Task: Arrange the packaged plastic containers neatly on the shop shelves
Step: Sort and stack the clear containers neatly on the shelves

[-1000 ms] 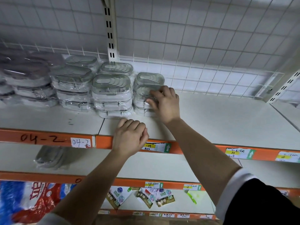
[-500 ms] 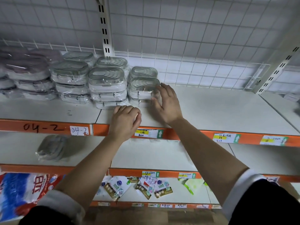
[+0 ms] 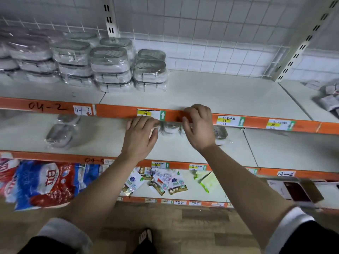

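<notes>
Stacks of wrapped plastic containers (image 3: 110,66) stand at the left of the upper shelf (image 3: 220,92); the rightmost stack (image 3: 150,70) is the smallest. Both my hands are down at the middle shelf (image 3: 102,140). A blurred wrapped container (image 3: 170,128) lies there between them. My left hand (image 3: 141,134) reaches forward with fairly straight fingers at the pack's left side. My right hand (image 3: 199,125) hovers at its right side, fingers loosely curled, with nothing seen inside them. Another container (image 3: 221,132) shows just right of that hand.
Two more wrapped containers (image 3: 60,134) lie at the left of the middle shelf. The orange shelf edge (image 3: 117,110) carries price labels. Detergent bags (image 3: 42,182) and small sachets (image 3: 165,182) fill the bottom shelf. A box (image 3: 295,191) sits at the lower right, more packs (image 3: 328,99) at the far right.
Both hands left the stack on the upper shelf and dropped to the middle shelf, either side of a loose container. My view tilted downward.
</notes>
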`<state>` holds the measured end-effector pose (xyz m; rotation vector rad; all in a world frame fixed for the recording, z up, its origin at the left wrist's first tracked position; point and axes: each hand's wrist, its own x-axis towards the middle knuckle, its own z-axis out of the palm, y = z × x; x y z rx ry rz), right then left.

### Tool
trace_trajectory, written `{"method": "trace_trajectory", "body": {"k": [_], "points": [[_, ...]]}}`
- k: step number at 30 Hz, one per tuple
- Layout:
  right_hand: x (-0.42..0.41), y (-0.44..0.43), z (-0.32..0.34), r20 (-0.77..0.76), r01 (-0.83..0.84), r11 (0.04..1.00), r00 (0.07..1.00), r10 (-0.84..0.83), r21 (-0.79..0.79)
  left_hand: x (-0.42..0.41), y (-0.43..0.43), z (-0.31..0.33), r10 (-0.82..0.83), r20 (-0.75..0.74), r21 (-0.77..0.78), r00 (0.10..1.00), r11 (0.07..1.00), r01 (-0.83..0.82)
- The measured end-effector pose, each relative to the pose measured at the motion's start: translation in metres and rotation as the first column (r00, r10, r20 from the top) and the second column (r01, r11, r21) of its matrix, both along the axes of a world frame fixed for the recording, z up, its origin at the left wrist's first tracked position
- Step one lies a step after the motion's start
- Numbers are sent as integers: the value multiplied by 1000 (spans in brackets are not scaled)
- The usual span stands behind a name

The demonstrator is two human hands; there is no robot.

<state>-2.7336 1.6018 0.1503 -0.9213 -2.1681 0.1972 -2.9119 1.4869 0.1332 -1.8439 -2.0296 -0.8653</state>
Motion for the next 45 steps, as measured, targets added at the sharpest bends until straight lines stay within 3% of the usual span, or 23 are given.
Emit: {"method": "trace_trajectory", "body": {"k": [5,11,16,22,31,39,45], "points": [[20,-30,-43,55,25,998,998,-22,-51,20,-25,-35,-4,-17,-121,1000,993,2],[23,-32,-98,164,-35,982,984,66,-184,15,-23,-84,-34,-20,-288,999,957,26],[8,-12,-145,257,-43,956,959,120,-289,-5,-1,-133,-2,60,-401,998,916,26],[-25,20,-197,289,27,938,954,80,-347,-37,40,-191,39,122,-403,992,915,14],[-60,85,-254,400,67,942,914,74,-328,-82,125,-251,-20,35,-470,999,882,34],[-86,140,-275,435,108,948,900,36,-301,-109,204,-270,-16,-4,-466,1000,884,12],[-112,168,-280,473,116,960,881,19,-254,-114,223,-278,90,-20,-431,996,898,-90]]}}
